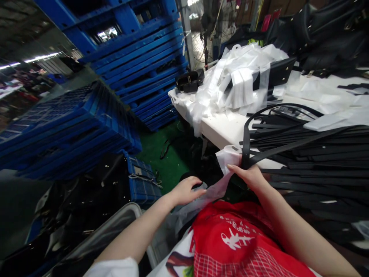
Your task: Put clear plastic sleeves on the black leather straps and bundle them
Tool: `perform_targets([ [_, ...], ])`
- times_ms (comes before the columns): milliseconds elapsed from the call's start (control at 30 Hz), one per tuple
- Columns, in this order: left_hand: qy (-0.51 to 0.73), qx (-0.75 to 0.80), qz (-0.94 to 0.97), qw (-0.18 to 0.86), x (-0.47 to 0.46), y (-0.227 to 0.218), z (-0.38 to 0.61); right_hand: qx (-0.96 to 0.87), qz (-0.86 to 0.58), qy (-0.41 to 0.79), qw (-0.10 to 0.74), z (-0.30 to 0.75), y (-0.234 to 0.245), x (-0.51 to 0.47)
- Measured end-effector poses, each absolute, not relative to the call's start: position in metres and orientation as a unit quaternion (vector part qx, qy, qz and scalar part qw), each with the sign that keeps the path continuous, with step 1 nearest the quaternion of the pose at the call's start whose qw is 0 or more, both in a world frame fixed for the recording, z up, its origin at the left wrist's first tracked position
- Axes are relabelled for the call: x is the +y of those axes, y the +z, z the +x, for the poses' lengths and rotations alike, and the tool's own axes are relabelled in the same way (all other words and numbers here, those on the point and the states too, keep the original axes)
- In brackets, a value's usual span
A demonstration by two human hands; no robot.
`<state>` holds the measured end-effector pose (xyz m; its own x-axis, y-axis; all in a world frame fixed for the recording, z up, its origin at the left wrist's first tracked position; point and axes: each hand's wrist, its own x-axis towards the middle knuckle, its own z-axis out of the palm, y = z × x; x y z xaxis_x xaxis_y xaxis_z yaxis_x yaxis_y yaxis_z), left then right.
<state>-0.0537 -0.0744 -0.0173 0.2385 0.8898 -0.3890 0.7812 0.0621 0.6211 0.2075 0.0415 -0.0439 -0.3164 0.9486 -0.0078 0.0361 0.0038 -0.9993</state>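
Note:
My right hand is closed on a black strap and on the top of a white plastic bag at the table's near edge. The strap loops up from my fingers and curves back over a pile of black straps lying across the white table. My left hand rests on the lower part of the same white bag, its fingers curled over the plastic above something dark. A red apron covers my lap below both hands.
Blue plastic pallets stand stacked at the back and lean at the left. A heap of white plastic bags and a black bag lie on the table's far end. Black bags pile up at the back right. Green floor shows between.

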Motion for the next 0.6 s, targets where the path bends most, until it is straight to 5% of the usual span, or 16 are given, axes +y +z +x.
perform_targets([
  [167, 0.283, 0.518, 0.522, 0.615, -0.005, -0.028, 0.046, -0.609, -0.447, 0.565, 0.333, 0.236, -0.055, 0.029],
  [400, 0.533, 0.517, 0.276, 0.61, 0.028, -0.035, 0.098, -0.648, -0.424, 0.579, 0.256, 0.26, -0.031, 0.005],
  [600, 0.581, 0.464, 0.31, 0.592, 0.038, -0.026, 0.085, -0.607, -0.439, 0.604, 0.272, 0.256, -0.024, -0.006],
])
